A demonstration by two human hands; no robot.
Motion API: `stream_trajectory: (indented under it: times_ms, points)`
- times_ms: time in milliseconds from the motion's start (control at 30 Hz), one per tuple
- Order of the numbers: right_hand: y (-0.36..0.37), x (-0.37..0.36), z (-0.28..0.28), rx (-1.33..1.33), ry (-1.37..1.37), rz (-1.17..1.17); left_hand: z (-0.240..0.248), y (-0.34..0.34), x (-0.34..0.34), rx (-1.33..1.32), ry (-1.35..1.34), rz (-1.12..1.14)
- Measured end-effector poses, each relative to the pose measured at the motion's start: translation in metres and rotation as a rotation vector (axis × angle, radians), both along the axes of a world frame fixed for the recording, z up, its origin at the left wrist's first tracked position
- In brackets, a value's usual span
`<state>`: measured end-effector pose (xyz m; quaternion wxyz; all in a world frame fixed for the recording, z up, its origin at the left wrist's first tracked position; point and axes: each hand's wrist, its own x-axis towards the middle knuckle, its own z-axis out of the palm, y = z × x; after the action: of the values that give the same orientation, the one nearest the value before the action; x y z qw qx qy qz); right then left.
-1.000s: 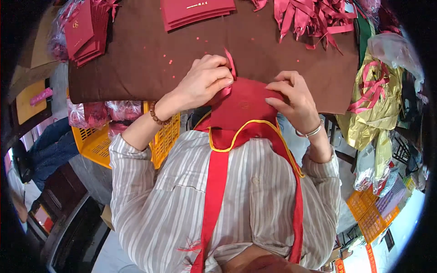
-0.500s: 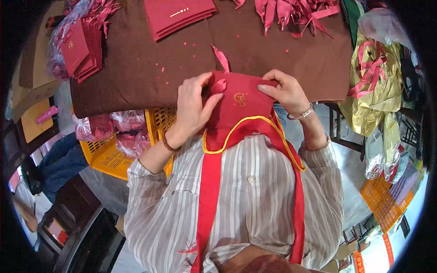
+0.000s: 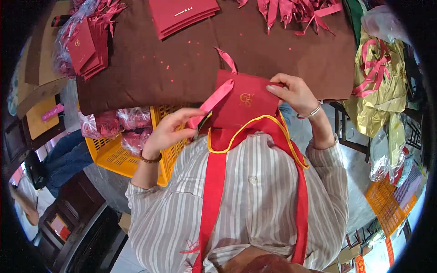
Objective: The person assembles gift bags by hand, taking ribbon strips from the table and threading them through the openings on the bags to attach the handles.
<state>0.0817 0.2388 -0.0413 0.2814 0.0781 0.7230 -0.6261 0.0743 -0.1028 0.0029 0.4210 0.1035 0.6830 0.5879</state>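
Note:
A flat red paper gift bag [image 3: 241, 98] with a gold emblem is held over the table's near edge. My right hand [image 3: 296, 93] pinches its upper right corner between thumb and fingers. From a hole in the bag's front a pink ribbon [image 3: 217, 96] slants down to the left, pulled straight. My left hand [image 3: 173, 126] grips that ribbon's far end, away from the bag's left edge. Another ribbon end [image 3: 226, 59] sticks up behind the bag onto the brown cloth. Below the bag is the yellow-trimmed red apron [image 3: 268, 123] that I wear.
Brown cloth [image 3: 182, 82] covers the table. On it lie red bags [image 3: 88, 52], a red stack [image 3: 184, 16] and pink ribbons [image 3: 287, 13]. A yellow crate [image 3: 111, 159] with wrapped red packs stands below left. Gold wrapping [image 3: 371, 109] hangs at the right edge.
My left hand has left the bag's upper left side and moved down and left, drawing the ribbon out straight. The right hand keeps its hold on the corner.

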Motion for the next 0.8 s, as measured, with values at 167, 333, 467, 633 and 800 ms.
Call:
stream_trajectory:
  times_ms: [167, 333, 467, 633, 800]
  points:
    - [-0.004, -0.005, 0.002, 0.008, 0.014, -0.003, 0.020, -0.023, -0.003, 0.511, -0.152, 0.172]
    - [-0.012, -0.011, 0.006, 0.078, 0.183, 0.021, 0.026, -0.018, -0.014, 0.634, 0.212, 0.184]
    - [-0.022, -0.021, 0.007, 0.043, 0.145, 0.028, 0.036, 0.004, -0.028, 0.805, 0.209, 0.370]
    - [-0.018, -0.020, 0.004, 0.031, 0.114, 0.061, 0.029, 0.029, -0.049, 0.606, 0.510, 0.505]
    - [-0.014, -0.014, 0.019, -0.119, -0.053, 0.110, 0.027, 0.062, -0.045, 0.425, 0.110, 0.266]
